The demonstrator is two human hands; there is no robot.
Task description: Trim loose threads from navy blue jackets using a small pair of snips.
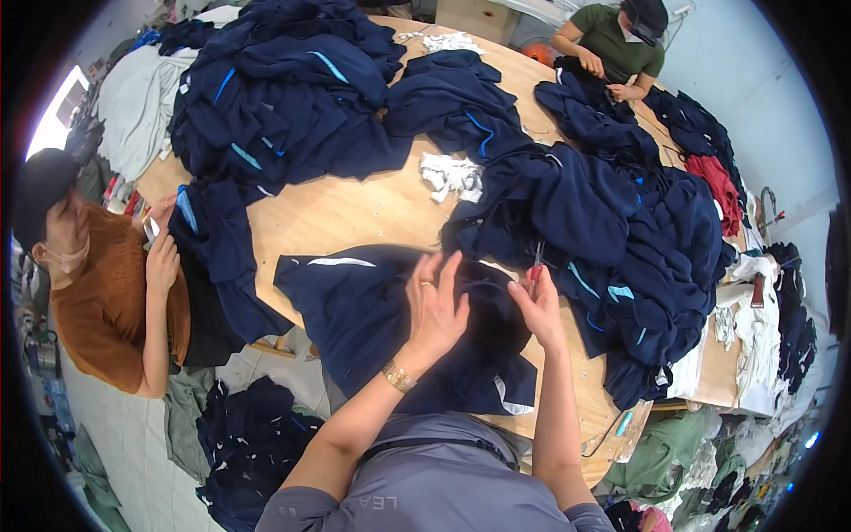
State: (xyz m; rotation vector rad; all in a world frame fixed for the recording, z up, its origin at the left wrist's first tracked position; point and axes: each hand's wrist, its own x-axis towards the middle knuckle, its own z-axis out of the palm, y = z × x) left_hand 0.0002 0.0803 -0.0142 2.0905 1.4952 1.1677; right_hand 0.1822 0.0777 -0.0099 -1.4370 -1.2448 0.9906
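A navy garment [350,306] with white edging lies spread before me, hanging over the table's near edge. Above it my left hand [436,306] is held with the fingers apart, and nothing shows in its grasp. My right hand [542,312], a little to the right, is closed around small red-handled thread snips [535,271]. Their metal tips point away from me, toward a heap of navy garments [585,199] with light-blue trim. Part of the garment is hidden behind my hands.
Piled navy garments [284,97] cover the far left of the wooden table [310,213]. A white cloth bundle [452,176] lies mid-table. One person [115,293] works at the left, another [612,44] at the far right. More navy clothing [253,443] is heaped on the floor.
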